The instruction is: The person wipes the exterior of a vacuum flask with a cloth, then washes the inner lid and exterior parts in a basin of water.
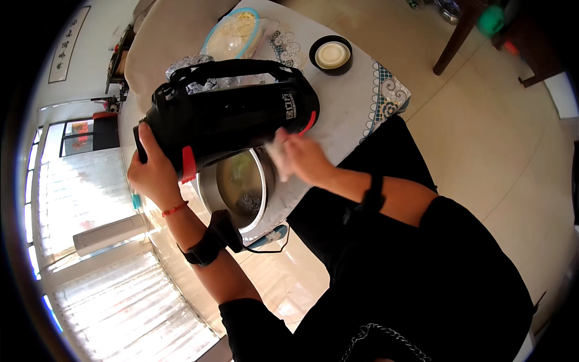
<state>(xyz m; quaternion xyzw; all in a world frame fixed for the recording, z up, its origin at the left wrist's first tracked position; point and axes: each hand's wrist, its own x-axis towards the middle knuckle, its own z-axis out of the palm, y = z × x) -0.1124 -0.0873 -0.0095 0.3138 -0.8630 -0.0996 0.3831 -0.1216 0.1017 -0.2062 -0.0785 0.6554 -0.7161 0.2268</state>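
Observation:
A large black vacuum flask (pixel 224 117) with red trim and a carry strap lies sideways in my left hand (pixel 151 166), gripped at its left end above a steel pot (pixel 262 199) of cloudy liquid with something greenish and something dark inside. My right hand (pixel 304 158) has its fingers closed on a pale cloth (pixel 277 155), blurred by motion, at the flask's lower side near its red-edged base. A black ring-shaped lid (pixel 330 55) with a cream inner piece rests on the patterned table (pixel 356 102) to the right.
At the table's back sit a blue-rimmed container (pixel 232 33) in plastic and crumpled foil (pixel 187 63), partly hidden by the flask. A wooden chair or table leg (pixel 452 42) and a green object (pixel 490 23) stand at top right. Curtained windows (pixel 120 289) are at left.

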